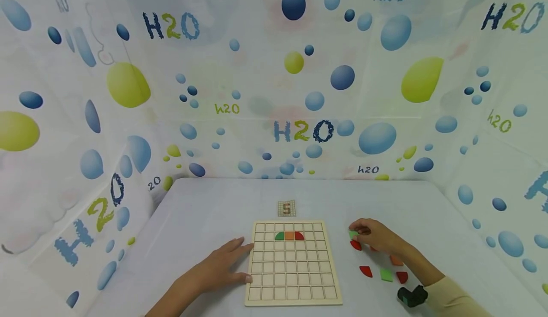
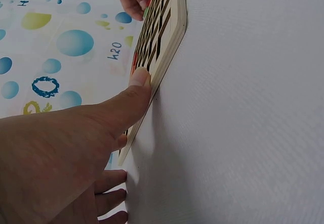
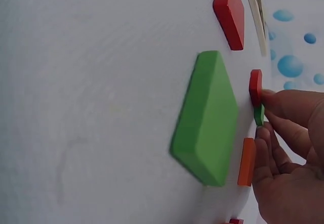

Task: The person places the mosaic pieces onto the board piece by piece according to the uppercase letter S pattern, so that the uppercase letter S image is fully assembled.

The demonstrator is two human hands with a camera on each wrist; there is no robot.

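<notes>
- Nearest, at lower right: a black device (image 1: 413, 296) at the right wrist, just beside a beige sleeve (image 1: 455, 298).
- Loose on the desk (image 1: 214, 203), right of the board (image 1: 295, 281): a curved red piece (image 1: 366, 271), a green square (image 1: 386, 274) and a second red piece (image 1: 402, 277), near one another but apart.
- Just beyond these, partly hidden by the right arm (image 1: 421, 262): an orange piece (image 1: 396, 260).
- Flat on the desk, between the hands: the board, pale wood, gridded into square cells, most of them bare.
- At the board's left edge: the left hand (image 1: 222, 267), fingers spread, thumb tip on the rim, a fingertip touching the same edge farther up; nothing gripped.
- Well right of the board: the right hand (image 1: 378, 236), thumb and fingers pinched together on a small green piece (image 1: 353, 234), low at the desk; resting or just lifted, cannot tell.
- Just beside the green piece, by the fingertips: a third red piece (image 1: 356, 244).
- On the board, second row from the far edge, in neighbouring cells, left to right: a green quarter (image 1: 279, 236), an orange square (image 1: 289, 235), a red quarter (image 1: 299, 235).
- Just past the board's far edge: a small gridded card (image 1: 286, 208) with a brown figure like a 5 or an S.
- Farthest, behind and to both sides: a white curtain (image 1: 257, 60) with blue and yellow-green spots and "H2O" lettering.
</notes>
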